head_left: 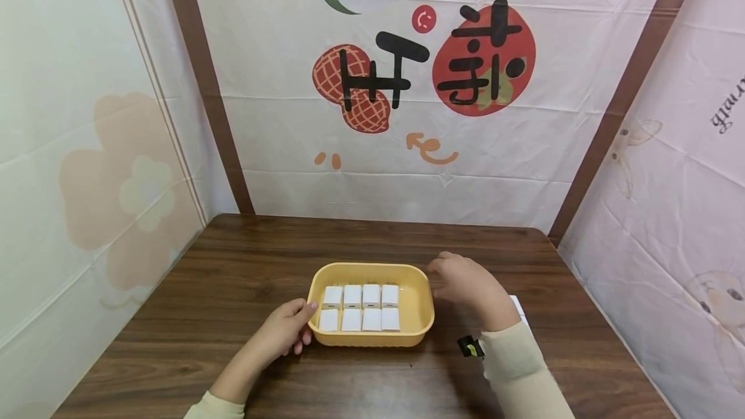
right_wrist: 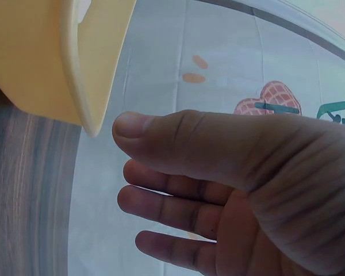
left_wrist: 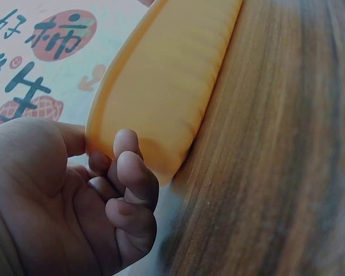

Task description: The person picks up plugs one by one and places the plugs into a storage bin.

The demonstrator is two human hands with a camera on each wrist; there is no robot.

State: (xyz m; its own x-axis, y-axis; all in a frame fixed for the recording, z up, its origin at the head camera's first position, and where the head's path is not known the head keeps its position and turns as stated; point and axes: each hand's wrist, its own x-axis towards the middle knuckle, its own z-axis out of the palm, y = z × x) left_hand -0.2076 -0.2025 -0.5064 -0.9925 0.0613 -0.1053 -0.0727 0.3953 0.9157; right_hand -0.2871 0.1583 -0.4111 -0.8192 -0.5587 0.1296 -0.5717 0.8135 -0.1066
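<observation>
A yellow tray (head_left: 416,312) sits on the wooden table with several white charger blocks (head_left: 370,298) standing in two rows in its left and middle part. At the tray's left end my left hand (head_left: 285,326) pinches the rim, thumb on top and fingers below outside the wall. The left wrist view shows the same hand (left_wrist: 75,195) against the outer wall of the tray (left_wrist: 167,75). Beside the tray's right end is my right hand (head_left: 468,286), holding nothing. In the right wrist view its fingers (right_wrist: 167,204) reach out, apart from the tray's rim (right_wrist: 75,69).
White objects (head_left: 518,308) lie partly hidden behind the right forearm. A small black item with a yellow mark (head_left: 470,346) is by the right sleeve. The brown table (head_left: 262,244) is bordered by printed white cloth walls (head_left: 268,167) at the back and sides.
</observation>
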